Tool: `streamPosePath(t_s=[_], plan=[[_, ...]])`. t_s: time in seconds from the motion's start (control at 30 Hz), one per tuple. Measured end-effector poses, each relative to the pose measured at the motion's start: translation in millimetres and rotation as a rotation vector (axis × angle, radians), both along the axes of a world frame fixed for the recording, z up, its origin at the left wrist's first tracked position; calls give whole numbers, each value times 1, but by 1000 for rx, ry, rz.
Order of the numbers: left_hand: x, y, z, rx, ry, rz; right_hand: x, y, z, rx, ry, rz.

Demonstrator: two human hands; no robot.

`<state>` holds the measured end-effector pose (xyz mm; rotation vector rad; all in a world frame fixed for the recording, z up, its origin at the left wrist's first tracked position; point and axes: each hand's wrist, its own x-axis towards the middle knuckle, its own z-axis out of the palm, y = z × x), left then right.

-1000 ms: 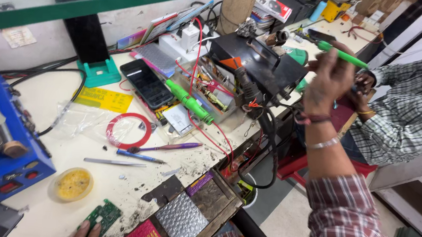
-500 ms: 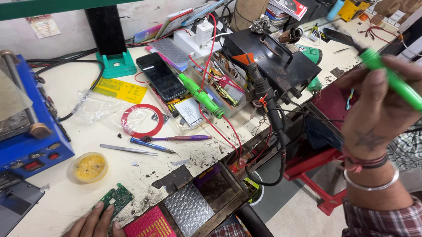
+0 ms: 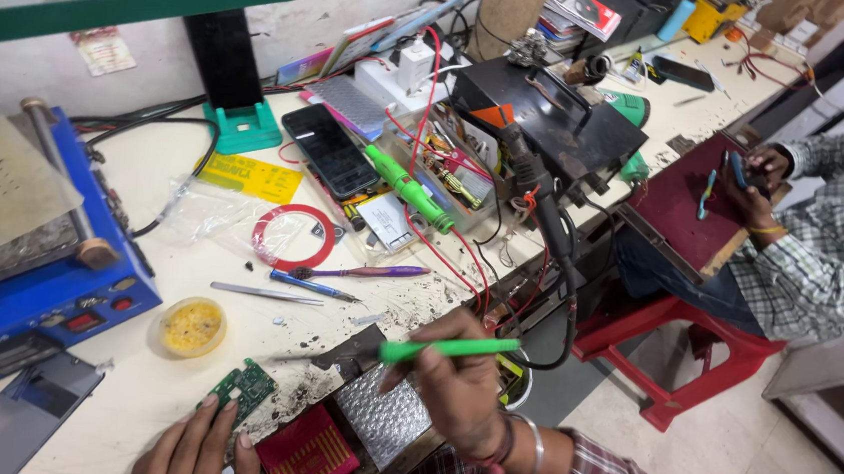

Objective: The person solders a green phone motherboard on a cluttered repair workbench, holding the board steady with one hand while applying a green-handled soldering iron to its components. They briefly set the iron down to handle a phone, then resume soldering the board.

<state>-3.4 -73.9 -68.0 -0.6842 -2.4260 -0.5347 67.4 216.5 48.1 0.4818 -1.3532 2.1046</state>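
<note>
At the bottom centre of the frame, the right hand point(image 3: 460, 390) is closed around a green soldering iron point(image 3: 448, 348), which lies across its fingers and points left. At the lower left, the left hand point(image 3: 193, 448) rests with its fingertips on a small green circuit board point(image 3: 243, 386), beside a yellow flux tin point(image 3: 192, 325).

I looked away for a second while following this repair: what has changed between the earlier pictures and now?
The right hand, gripping the green soldering iron, came down from mid-air at the right to just above the bench edge, tip pointing left. The left hand stayed on the small green circuit board. Its grip unchanged; the tweezers and yellow tin stayed put.
</note>
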Motion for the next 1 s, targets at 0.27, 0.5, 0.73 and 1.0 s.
streamPosePath(t_s=[0.27, 0.5, 0.73, 1.0], plan=[[-13, -8, -16, -48, -98, 11, -25, -7, -2, 358, -260, 4], [-18, -12, 60, -92, -194, -24, -37, 17, -7, 452, -435, 134], [-10, -5, 119, 57, -438, -52, -47, 29, -28, 582, -485, 80], [-5, -10, 125, 67, -406, -101, -54, 25, -42, 436, -317, 57]])
